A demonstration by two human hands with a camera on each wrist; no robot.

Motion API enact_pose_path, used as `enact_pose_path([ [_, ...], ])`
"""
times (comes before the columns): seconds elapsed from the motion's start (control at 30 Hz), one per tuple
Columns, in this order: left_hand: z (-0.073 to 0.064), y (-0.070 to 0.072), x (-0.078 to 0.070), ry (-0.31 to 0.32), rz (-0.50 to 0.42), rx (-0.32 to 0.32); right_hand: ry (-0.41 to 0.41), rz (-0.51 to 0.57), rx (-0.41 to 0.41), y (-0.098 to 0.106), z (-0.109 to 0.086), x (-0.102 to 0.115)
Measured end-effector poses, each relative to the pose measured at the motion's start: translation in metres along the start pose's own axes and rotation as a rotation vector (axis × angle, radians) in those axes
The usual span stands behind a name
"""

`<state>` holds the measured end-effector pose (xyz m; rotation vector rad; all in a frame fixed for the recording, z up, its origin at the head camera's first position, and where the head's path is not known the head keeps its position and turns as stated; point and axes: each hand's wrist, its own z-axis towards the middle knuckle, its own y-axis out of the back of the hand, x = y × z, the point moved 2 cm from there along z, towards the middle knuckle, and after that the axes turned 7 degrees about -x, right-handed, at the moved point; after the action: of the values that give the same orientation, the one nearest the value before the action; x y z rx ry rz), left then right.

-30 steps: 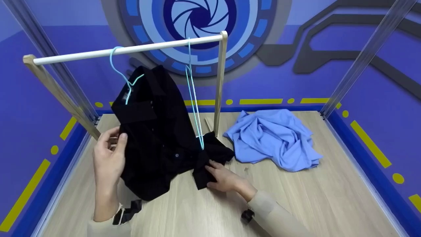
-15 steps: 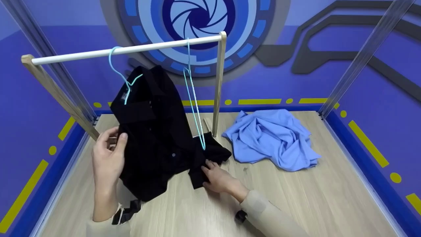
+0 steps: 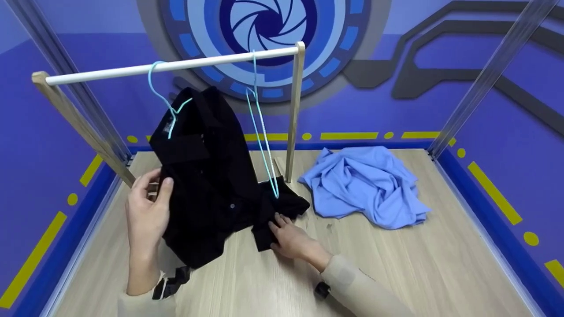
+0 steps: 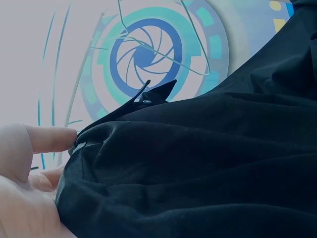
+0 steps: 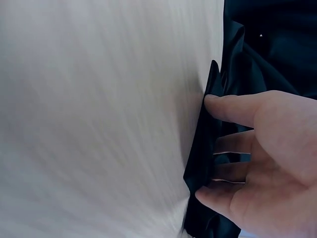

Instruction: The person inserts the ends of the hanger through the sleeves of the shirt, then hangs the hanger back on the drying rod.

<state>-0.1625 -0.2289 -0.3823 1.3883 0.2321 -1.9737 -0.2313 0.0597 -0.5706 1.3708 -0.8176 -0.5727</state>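
A black button-up shirt (image 3: 207, 189) hangs on a light-blue wire hanger (image 3: 169, 105), its lower part reaching the wooden table. At the shirt's left edge, my left hand (image 3: 147, 211) pinches the fabric. In the left wrist view the thumb (image 4: 54, 139) lies against the cloth, and the other fingertips are hidden behind it. My right hand (image 3: 293, 240) holds the shirt's sleeve low by the cuff (image 3: 263, 237). The right wrist view has the thumb (image 5: 230, 106) on the cuff's near side, with the middle fingertips hidden behind the black cloth.
The hangers hang from a rack with a white rail (image 3: 110, 74) and wooden posts. An unloaded hanger (image 3: 266, 141) dangles on the right, its lower end overlapping the sleeve. A crumpled blue garment (image 3: 365, 189) lies on the table (image 3: 396, 259). Patterned blue walls surround it.
My right hand and the sleeve have shifted slightly left. The right-hand hanger has swung a little, its lower end moving right. My left hand keeps its hold at the shirt's edge.
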Motion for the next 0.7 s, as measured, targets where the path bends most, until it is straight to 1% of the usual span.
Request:
enact_pose_path([
  [0.2,-0.001,0.0,0.0,-0.048,0.075,-0.015,0.019,0.018,-0.002,-0.002,-0.002,-0.003],
  [0.4,-0.004,-0.002,0.001,-0.093,0.13,-0.037,0.026,0.072,0.001,-0.003,-0.006,-0.007],
  [0.53,-0.005,-0.001,0.001,-0.119,0.169,-0.059,0.032,0.14,-0.001,-0.003,-0.009,-0.01],
  [0.7,-0.006,-0.002,0.0,-0.162,0.199,-0.084,0.043,0.242,-0.031,-0.002,-0.013,-0.015],
])
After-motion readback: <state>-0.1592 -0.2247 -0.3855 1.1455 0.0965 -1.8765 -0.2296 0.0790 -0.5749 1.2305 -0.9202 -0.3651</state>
